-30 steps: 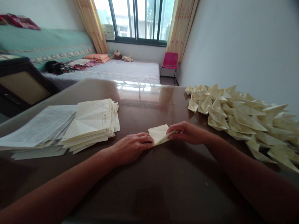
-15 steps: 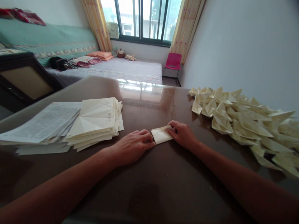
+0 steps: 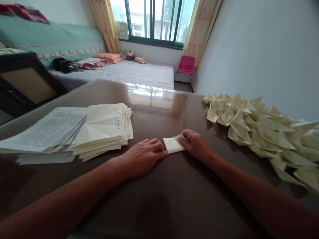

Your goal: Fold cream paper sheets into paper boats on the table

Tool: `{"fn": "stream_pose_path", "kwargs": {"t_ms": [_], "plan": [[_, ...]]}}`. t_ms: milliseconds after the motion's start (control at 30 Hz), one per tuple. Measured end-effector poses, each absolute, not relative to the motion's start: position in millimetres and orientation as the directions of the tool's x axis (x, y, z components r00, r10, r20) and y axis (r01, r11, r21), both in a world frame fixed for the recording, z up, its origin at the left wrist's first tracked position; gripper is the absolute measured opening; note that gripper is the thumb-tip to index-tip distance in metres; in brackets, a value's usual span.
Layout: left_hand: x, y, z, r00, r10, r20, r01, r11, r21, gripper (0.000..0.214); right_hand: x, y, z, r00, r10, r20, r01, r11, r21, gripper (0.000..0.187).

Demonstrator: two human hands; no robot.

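A small folded piece of cream paper (image 3: pixel 172 145) lies flat on the dark glossy table (image 3: pixel 159 196) between my hands. My left hand (image 3: pixel 142 157) rests palm down with its fingertips pressed on the paper's left edge. On the paper's right end my right hand (image 3: pixel 196 144) presses down, fingers curled over it. Left of my hands sits a stack of creased cream sheets (image 3: pixel 104 129). A long heap of folded paper shapes (image 3: pixel 259 129) runs along the right side of the table.
A pile of printed sheets (image 3: pixel 45 131) lies at the far left of the table. Beyond the table are a bed (image 3: pixel 119 71), a pink chair (image 3: pixel 186 65), a window and a dark cabinet (image 3: pixel 22 83). A white wall runs along the right.
The paper was a raised open flap a second ago; my right hand has folded it over and pressed it flat. My left hand stayed on its left edge.
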State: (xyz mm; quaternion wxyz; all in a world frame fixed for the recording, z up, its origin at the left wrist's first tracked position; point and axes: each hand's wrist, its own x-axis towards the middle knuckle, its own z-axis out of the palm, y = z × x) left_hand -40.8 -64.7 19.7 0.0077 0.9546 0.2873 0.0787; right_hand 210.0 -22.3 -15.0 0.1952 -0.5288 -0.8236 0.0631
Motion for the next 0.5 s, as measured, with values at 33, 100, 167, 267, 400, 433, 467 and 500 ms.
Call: {"fn": "stream_pose_path", "kwargs": {"t_ms": [33,100,167,267,400,433,467,500], "plan": [[-40.6,-65.0,19.3,0.811,0.559,0.171,0.557,-0.828,0.064,0.028,209.7,-22.9,-14.8,-0.365,0.897,0.249,0.849,0.430,-0.307,0.019],[-38.2,-66.4,17.2,0.781,0.573,0.247,0.572,-0.816,0.083,0.029,209.1,-23.8,-14.1,-0.367,0.897,0.244,0.853,0.430,-0.297,0.019],[-33.6,-68.9,12.6,0.772,0.560,0.301,0.560,-0.823,0.095,0.035,208.5,-24.1,-13.2,-0.369,0.897,0.243,0.856,0.430,-0.287,0.019],[-27.0,-73.3,3.1,0.822,0.515,0.242,0.511,-0.856,0.084,0.056,208.3,-24.0,-12.3,-0.372,0.896,0.241,0.861,0.431,-0.272,0.019],[-25.2,-76.3,-3.8,0.835,0.536,0.125,0.525,-0.843,0.112,0.063,208.8,-23.9,-12.6,-0.372,0.897,0.237,0.871,0.426,-0.244,0.019],[-25.6,-76.4,-3.9,0.831,0.545,0.111,0.533,-0.837,0.119,0.063,208.9,-23.9,-12.7,-0.368,0.899,0.236,0.876,0.421,-0.237,0.019],[-26.0,-76.4,-3.5,0.828,0.551,0.103,0.539,-0.833,0.124,0.063,208.9,-23.9,-12.6,-0.366,0.901,0.233,0.879,0.416,-0.231,0.018],[-26.3,-76.4,-2.9,0.826,0.555,0.100,0.543,-0.830,0.129,0.062,208.9,-23.8,-12.5,-0.364,0.903,0.229,0.882,0.413,-0.227,0.019]]}}
